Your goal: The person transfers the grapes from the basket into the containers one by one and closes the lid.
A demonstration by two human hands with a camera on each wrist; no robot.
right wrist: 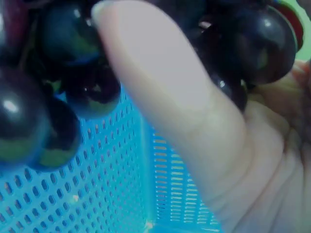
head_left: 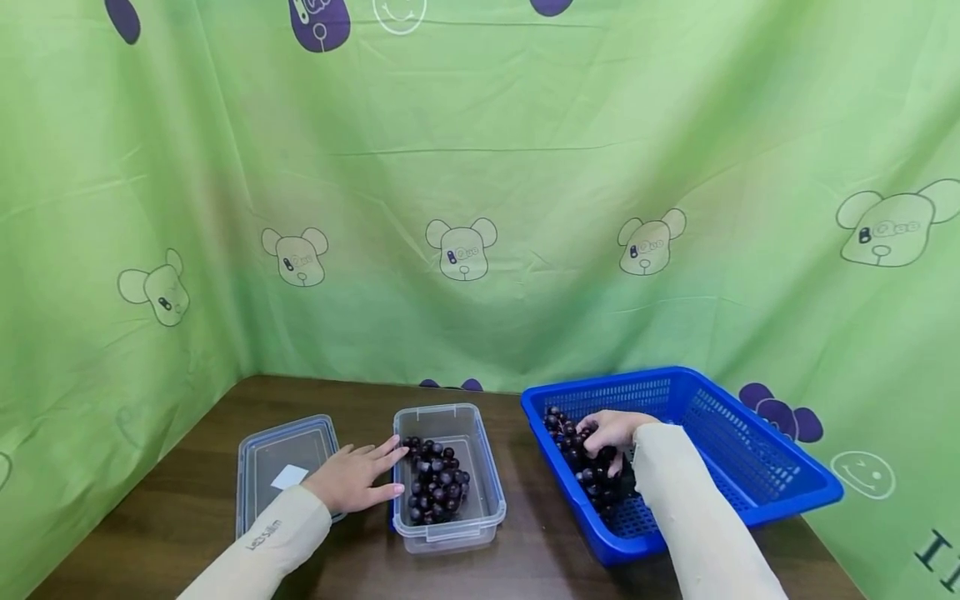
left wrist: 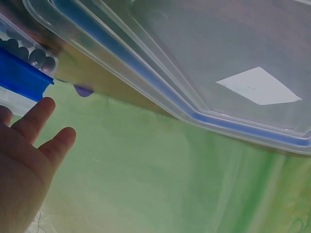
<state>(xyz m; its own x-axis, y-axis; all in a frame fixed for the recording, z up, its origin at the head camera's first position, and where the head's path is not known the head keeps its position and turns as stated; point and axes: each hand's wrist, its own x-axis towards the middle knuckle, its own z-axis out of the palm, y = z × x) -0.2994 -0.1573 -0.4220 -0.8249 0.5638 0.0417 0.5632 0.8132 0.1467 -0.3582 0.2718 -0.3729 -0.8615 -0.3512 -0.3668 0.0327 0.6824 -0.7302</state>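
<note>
My right hand [head_left: 617, 431] reaches into a blue plastic basket [head_left: 738, 446] and grips a bunch of dark purple grapes [head_left: 572, 454] at its left side. In the right wrist view the thumb [right wrist: 160, 73] is bent against the round grapes [right wrist: 262, 43], and the other fingers are mostly hidden behind them. My left hand [head_left: 348, 479] lies beside a clear plastic container [head_left: 491, 492], fingers spread and fingertips at its left rim. Another bunch of dark grapes [head_left: 437, 483] lies inside that container. A blue clip [left wrist: 22, 73] on the container's side shows near the left fingers.
Left of the container lies its clear lid [head_left: 258, 467] with a blue seal and a white label [head_left: 289, 477], partly behind the left forearm. Everything stands on a brown wooden table [head_left: 525, 533]. A green printed curtain [head_left: 465, 333] hangs behind and beside it.
</note>
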